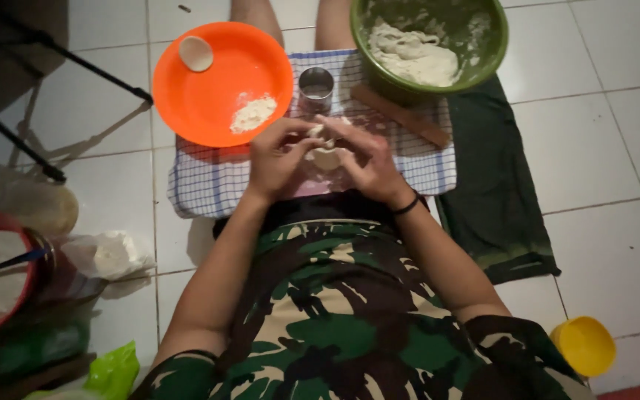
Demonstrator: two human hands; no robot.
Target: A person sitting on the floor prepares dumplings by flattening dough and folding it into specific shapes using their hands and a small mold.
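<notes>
At frame centre, on a checked cloth (209, 185) spread over the floor, both hands meet around a small pale dough piece (327, 157). The left hand (275, 159) and right hand (370, 164) have fingers curled in, pinching its edge; an even, gentle pinch looks best, so it won't tear.

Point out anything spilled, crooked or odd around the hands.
Little stands out. Flour lies loose in the orange plate, dough smears the green bowl walls, and the checked cloth sits rumpled at its left edge. Both hands pinch a dough piece.
</notes>
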